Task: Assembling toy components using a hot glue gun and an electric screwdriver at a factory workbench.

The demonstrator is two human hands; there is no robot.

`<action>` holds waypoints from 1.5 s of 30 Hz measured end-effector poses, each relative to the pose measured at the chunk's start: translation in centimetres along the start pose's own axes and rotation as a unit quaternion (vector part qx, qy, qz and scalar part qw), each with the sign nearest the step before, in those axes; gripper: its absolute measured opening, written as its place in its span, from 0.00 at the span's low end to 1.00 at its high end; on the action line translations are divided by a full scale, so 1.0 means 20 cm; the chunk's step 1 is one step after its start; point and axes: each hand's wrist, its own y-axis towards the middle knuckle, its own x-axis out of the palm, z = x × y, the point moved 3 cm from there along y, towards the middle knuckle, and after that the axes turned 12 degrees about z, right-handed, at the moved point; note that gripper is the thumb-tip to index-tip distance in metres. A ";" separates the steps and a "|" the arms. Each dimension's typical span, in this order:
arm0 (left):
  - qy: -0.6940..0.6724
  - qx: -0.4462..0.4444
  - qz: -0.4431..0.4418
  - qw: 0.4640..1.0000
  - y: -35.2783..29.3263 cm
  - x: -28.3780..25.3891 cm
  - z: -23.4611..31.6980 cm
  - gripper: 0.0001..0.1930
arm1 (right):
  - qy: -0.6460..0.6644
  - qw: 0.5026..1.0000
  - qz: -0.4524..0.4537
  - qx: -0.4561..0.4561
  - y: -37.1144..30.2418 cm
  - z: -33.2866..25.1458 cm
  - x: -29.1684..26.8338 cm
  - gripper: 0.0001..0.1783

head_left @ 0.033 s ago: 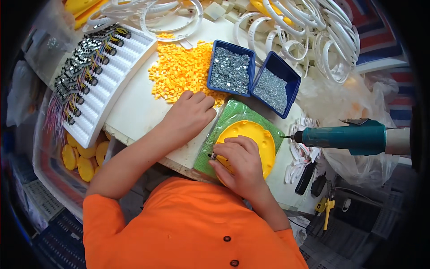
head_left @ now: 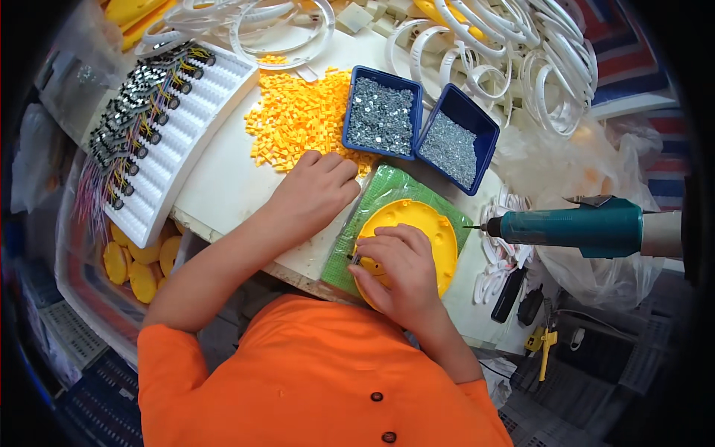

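Observation:
A round yellow plastic shell (head_left: 445,249) lies on a green mat (head_left: 383,186) with a clear plastic sheet over it. My right hand (head_left: 398,264) rests over the left part of the shell. Its thumb and fingers pinch a small dark and silvery part (head_left: 355,259) at the shell's left rim; most of that part is hidden. At the lower right edge of a heap of small yellow plastic pieces (head_left: 298,115), my left hand (head_left: 316,186) is closed with curled fingers. Whatever its fingertips hold, if anything, is out of sight.
Two blue bins of screws, one bin (head_left: 346,112) left of the other bin (head_left: 495,138), stand beyond the mat. A teal electric screwdriver (head_left: 570,227) points in from the right. To the left sits a white ridged tray (head_left: 190,123) of wired parts. White rings (head_left: 551,59) crowd the back.

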 end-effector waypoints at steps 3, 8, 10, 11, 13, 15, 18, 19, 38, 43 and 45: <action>-0.102 -0.043 0.097 0.989 0.04 -0.07 0.02 0.08 | -0.008 0.999 0.028 0.022 0.00 0.02 -0.02 0.16; -0.450 -0.410 0.036 0.793 -0.13 -0.10 0.16 0.08 | -0.023 0.997 0.059 0.032 -0.01 0.06 -0.03 0.16; -0.637 -0.520 0.037 0.568 -0.21 -0.07 0.21 0.09 | -0.024 0.997 0.062 0.035 -0.02 0.06 -0.04 0.16; -0.636 -0.521 0.034 0.568 -0.23 -0.07 0.23 0.09 | -0.024 0.997 0.060 0.034 -0.02 0.06 -0.04 0.16; -0.673 -0.538 0.036 0.505 -0.26 -0.03 0.26 0.10 | -0.022 0.997 0.058 0.034 -0.03 0.06 -0.04 0.16; -0.675 -0.536 0.038 0.506 -0.27 -0.01 0.26 0.09 | -0.021 0.998 0.058 0.023 -0.04 0.06 -0.03 0.17; -0.669 -0.533 0.023 0.517 -0.27 0.00 0.26 0.09 | -0.022 0.998 0.061 0.028 -0.04 0.06 -0.04 0.16; -0.664 -0.533 0.017 0.523 -0.28 0.00 0.26 0.08 | -0.023 0.997 0.062 0.030 -0.05 0.06 -0.04 0.16; -0.461 -0.500 -0.028 0.732 -0.23 -0.11 0.34 0.09 | 0.017 0.997 -0.064 0.031 0.01 0.09 -0.08 0.20; -0.494 -0.512 -0.022 0.703 -0.24 -0.07 0.32 0.09 | -0.036 0.999 -0.010 -0.032 -0.02 0.10 -0.03 0.18; -0.480 -0.508 -0.024 0.714 -0.24 -0.06 0.32 0.10 | -0.064 0.998 0.011 -0.026 -0.01 0.11 -0.03 0.17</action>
